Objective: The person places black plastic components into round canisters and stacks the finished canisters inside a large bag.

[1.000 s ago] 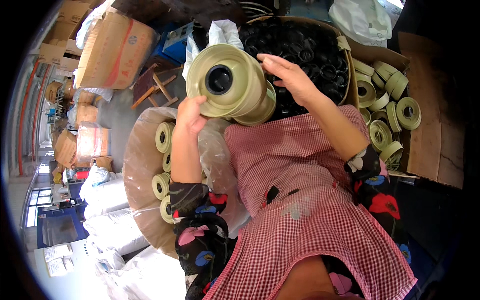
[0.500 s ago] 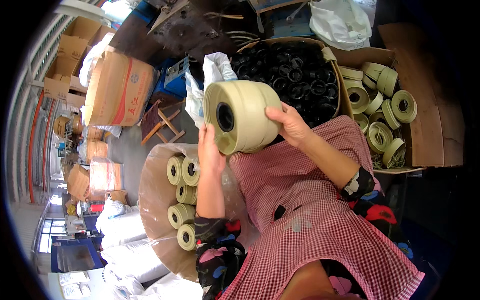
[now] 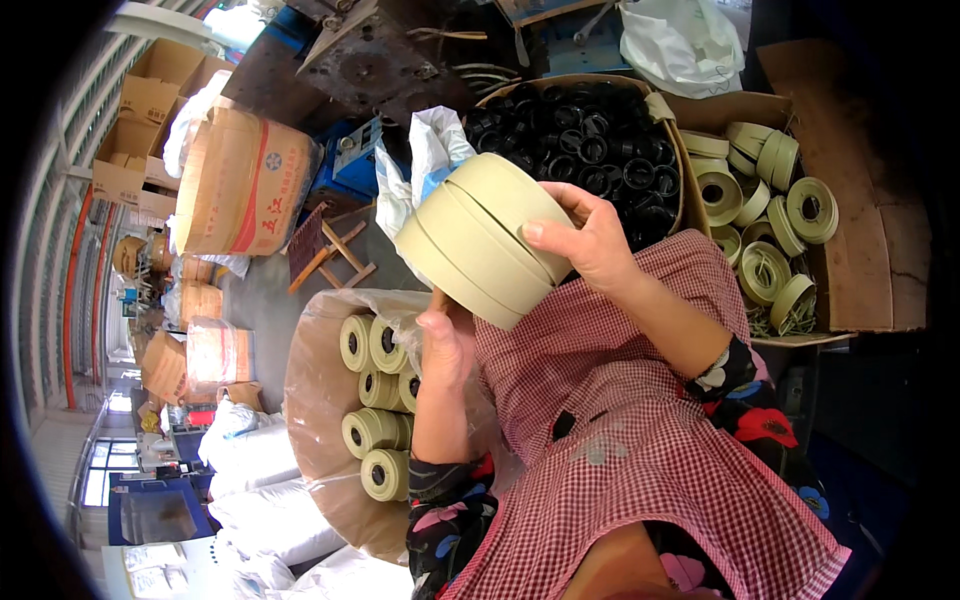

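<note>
R hand (image 3: pixel 600 245) gripping pale-green spool (image 3: pixel 485 240), thumb on side wall; spool tilted, held up near 12 o'clock of pic centre. L hand (image 3: pixel 445 345) at spool's 7 o'clock, fingers partly hidden, can't tell grip. From spool: blk rings (image 3: pixel 590 150) approx 2 o'clock, carton (image 3: pixel 850 230) w/ pale-green rings (image 3: pixel 812 210) 3 o'clock, plastic-lined bin (image 3: pixel 320 420) w/ smaller spools (image 3: pixel 384 474) 7 o'clock.

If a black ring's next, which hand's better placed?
Probably the right hand: it holds the pale green part at its right side, nearer the black rings. The left hand, by the part's lower edge, sits closer to the plastic-lined box.
</note>
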`<move>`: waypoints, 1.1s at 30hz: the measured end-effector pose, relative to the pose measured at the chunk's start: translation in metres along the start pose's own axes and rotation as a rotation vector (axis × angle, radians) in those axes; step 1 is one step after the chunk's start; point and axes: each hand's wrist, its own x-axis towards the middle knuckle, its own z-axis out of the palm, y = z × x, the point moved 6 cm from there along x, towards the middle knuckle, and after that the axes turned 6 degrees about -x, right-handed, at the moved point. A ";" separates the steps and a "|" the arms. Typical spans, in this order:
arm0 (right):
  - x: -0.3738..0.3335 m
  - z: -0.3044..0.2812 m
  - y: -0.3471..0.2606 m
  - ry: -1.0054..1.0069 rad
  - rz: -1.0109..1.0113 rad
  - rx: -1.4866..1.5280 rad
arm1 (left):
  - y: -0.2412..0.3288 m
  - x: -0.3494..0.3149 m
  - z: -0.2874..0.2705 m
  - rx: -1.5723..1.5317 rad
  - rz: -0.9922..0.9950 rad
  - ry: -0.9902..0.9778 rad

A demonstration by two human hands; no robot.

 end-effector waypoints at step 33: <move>-0.016 0.019 -0.010 -0.074 -0.147 -0.342 | -0.005 -0.024 -0.007 -0.489 -0.008 0.113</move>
